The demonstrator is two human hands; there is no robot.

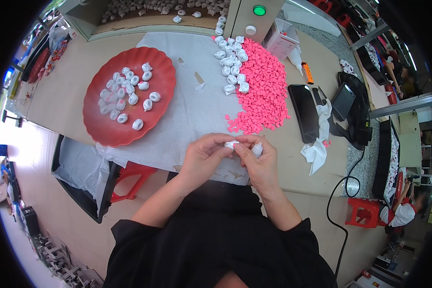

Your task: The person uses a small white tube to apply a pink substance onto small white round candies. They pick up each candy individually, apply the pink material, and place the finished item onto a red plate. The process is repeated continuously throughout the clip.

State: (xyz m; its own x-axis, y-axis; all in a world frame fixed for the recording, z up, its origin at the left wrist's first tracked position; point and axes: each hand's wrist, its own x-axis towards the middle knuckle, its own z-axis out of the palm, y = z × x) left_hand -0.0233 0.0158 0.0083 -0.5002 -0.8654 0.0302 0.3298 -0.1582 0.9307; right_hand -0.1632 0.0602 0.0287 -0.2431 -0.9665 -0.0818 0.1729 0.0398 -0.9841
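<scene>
tan worktable (62, 91), red stool (365, 211), pale floor (43, 158)

Bright pink pellets (263, 86) heaped on a white sheet (192, 110), white rings (122, 93) dotting a red scalloped plate (163, 72), a green button (259, 10) glowing, black phone (304, 113), red stool (365, 212), black sleeves (144, 240).

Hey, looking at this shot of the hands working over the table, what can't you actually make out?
- Small white piece, head view: mostly covered by the left hand and right hand; its shape is unclear.
- Pink pieces: too small to identify.
- Bin of white pieces: cut off by the top edge.
</scene>
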